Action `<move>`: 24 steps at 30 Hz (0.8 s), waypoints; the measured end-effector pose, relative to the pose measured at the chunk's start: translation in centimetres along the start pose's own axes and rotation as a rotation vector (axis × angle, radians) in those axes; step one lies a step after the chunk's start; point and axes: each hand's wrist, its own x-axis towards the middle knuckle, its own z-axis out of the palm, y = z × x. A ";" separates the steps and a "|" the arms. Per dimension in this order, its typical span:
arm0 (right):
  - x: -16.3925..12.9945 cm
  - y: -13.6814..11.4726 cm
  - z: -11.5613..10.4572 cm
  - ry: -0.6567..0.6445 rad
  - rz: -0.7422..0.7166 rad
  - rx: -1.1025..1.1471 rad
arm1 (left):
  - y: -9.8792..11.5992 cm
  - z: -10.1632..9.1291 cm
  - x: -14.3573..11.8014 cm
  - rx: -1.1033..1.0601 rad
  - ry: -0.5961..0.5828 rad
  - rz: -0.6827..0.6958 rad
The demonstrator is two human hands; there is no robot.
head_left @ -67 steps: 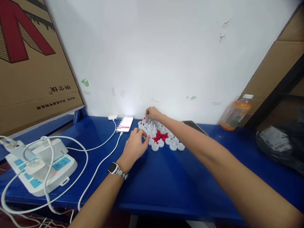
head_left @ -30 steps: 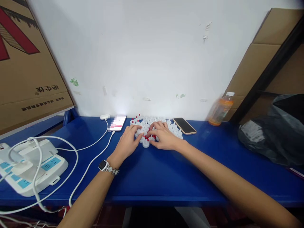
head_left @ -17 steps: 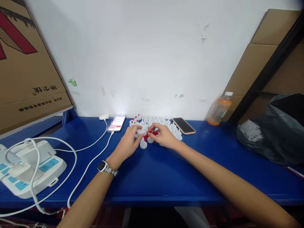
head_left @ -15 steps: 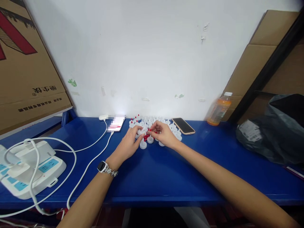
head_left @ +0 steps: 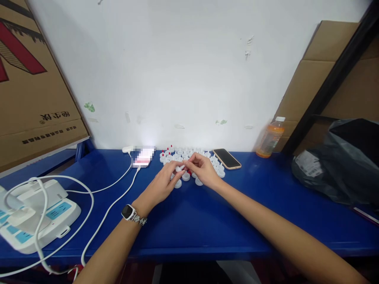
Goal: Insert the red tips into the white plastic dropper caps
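Several small white plastic caps, some with red tips, lie in a cluster on the blue table near the wall. My left hand, with a watch on its wrist, pinches one white cap between thumb and fingers just above the cluster. My right hand meets it from the right, its fingertips pinched on a tiny red piece against that cap. A few red pieces show beneath the hands, mostly hidden.
A lit phone on a white cable lies left of the caps, a dark phone to their right. An orange drink bottle stands by the wall. A white power strip sits far left, a black bag far right. Cardboard boxes lean on both sides.
My right hand came back from the far row of caps to the red pieces. Both hands then lifted slightly and met, the left with a white cap, the right with a red piece.
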 end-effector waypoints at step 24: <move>1.6 -1.9 2.4 0.027 -0.036 -0.329 | -0.3 0.9 0.3 -0.056 0.267 0.015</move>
